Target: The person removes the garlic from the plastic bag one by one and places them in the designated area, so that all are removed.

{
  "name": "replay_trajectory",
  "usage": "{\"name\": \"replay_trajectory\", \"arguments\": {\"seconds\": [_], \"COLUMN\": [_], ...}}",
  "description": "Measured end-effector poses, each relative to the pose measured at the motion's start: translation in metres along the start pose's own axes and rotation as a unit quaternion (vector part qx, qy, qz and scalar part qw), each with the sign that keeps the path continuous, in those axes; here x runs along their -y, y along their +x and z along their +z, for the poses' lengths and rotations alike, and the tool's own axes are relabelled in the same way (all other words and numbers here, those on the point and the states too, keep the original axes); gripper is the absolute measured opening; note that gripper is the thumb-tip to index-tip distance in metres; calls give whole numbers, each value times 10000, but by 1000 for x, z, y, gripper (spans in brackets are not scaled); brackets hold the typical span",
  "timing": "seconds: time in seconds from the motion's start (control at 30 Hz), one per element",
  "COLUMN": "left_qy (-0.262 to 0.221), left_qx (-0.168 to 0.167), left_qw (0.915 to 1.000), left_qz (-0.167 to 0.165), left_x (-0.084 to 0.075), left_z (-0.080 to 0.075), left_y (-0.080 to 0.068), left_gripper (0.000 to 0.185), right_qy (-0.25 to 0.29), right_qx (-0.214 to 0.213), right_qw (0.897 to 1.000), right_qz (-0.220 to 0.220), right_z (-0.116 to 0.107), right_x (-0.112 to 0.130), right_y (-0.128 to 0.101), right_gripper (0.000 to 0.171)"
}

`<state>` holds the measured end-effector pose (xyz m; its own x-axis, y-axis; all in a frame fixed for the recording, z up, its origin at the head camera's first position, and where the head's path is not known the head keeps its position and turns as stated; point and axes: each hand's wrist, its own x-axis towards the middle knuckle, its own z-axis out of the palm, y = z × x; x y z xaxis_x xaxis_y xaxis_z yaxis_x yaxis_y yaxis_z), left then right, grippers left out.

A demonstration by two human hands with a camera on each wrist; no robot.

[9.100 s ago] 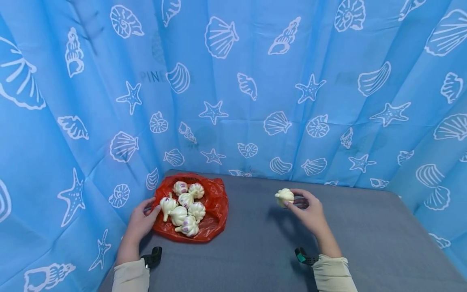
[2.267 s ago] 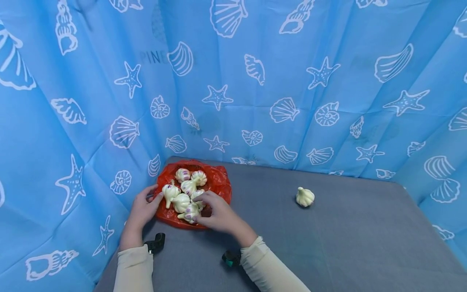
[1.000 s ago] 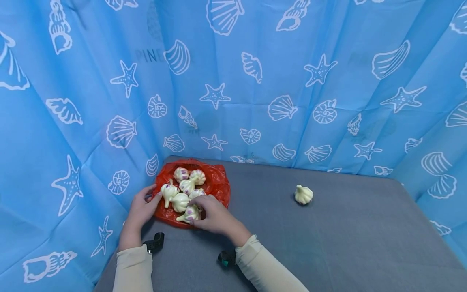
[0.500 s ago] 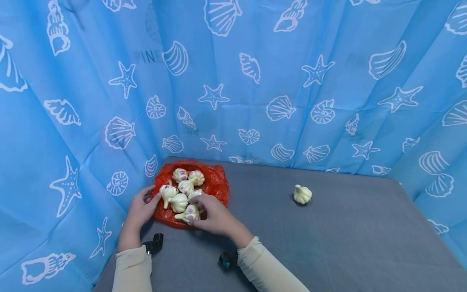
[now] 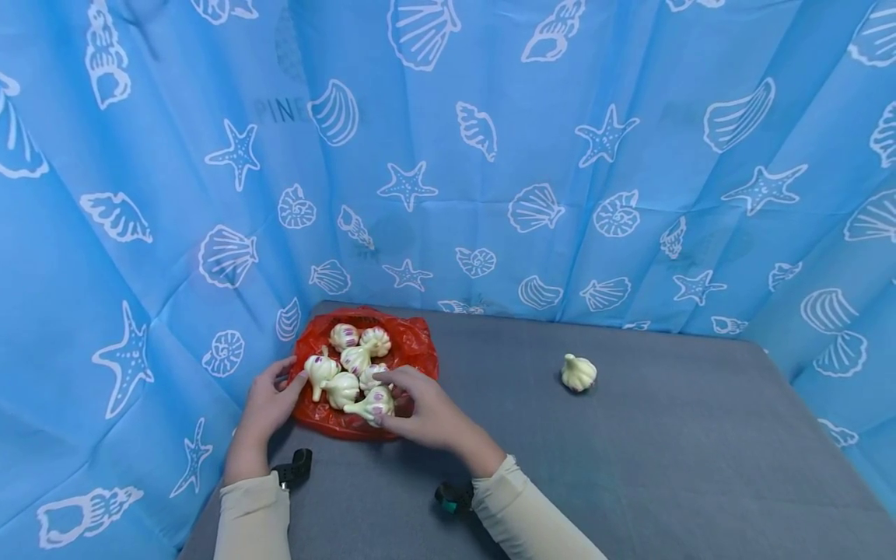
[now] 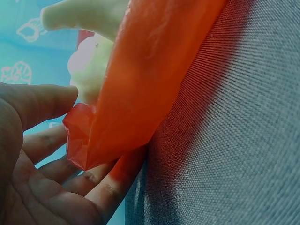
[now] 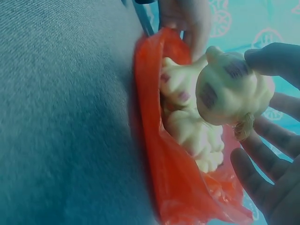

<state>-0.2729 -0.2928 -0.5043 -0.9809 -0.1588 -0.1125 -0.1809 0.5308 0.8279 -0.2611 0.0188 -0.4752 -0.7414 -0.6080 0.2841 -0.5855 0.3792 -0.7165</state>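
Observation:
A red plastic bag (image 5: 418, 348) lies spread open at the back left of the table, with several white garlic bulbs (image 5: 341, 389) marked in purple inside. At the bag's left edge my left hand (image 5: 269, 406) holds the rim; the left wrist view has the thumb on the inner side and the fingers behind the red plastic (image 6: 145, 70). My right hand (image 5: 432, 412) pinches a garlic bulb (image 7: 229, 89) between thumb and fingers, just over the bag's front right part. One more garlic bulb (image 5: 579, 373) rests alone on the table, right of the bag.
Grey cloth covers the table (image 5: 532, 467). A blue curtain (image 5: 448, 155) printed with white shells and starfish stands along the back and both sides, close behind the bag. Dark wrist cameras (image 5: 294, 468) sit on both wrists.
Earlier the right hand held a garlic bulb over the table; that bulb now rests there. The right hand then reached into the bag, gripped another bulb and shifted it slightly right. The left hand stays put.

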Motion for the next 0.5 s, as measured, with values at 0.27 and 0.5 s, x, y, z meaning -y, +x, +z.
{"name": "replay_trajectory", "arguments": {"seconds": [0.27, 0.5], "left_qy": [35, 38], "left_qx": [55, 8], "left_qw": [10000, 10000], "left_qz": [-50, -22], "left_x": [-1, 0], "left_z": [-1, 1], "left_y": [-1, 0], "left_gripper": [67, 65], "right_qy": [179, 336], "right_qx": [-160, -525], "right_qw": [9997, 9980], "right_qz": [15, 137], "right_z": [-16, -38], "right_x": [-5, -17], "right_y": [-9, -19], "right_gripper": [49, 44]}}
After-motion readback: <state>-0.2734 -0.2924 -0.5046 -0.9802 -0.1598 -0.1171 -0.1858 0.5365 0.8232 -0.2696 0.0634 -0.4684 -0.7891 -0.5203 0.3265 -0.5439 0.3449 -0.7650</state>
